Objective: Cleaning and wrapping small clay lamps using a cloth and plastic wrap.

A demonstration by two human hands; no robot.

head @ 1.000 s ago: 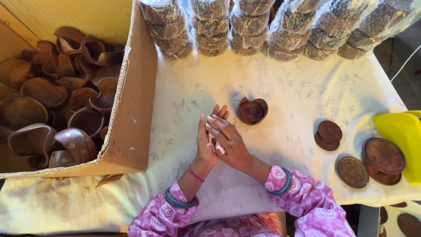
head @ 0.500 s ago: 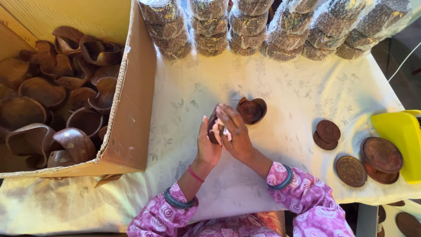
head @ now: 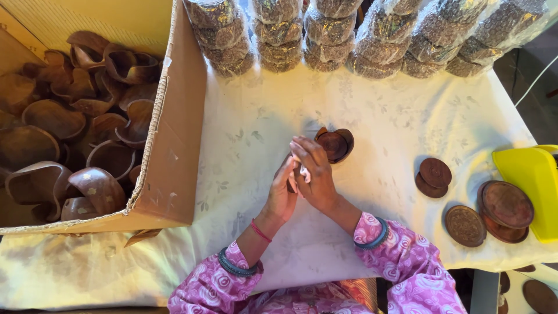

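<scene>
Item: small brown wooden piece (head: pixel 290 185), mid-bench, pressed between left hand (head: pixel 283 195) and right hand (head: pixel 313 174), both curled closed around it with a white scrap; carton (head: pixel 174 134) holds many unwrapped bowls, wrapped stacks (head: pixel 372 35) behind

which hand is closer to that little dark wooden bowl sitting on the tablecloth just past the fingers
Right. The right hand has its fingertips almost at the near left edge of the wooden bowl. The left hand sits behind and left of the right one, farther from the bowl.

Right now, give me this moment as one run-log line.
left hand: cups small dark piece, partly hidden | right hand: presses white bit against it | heart-shaped wooden bowl: on tablecloth, beside fingers
</scene>
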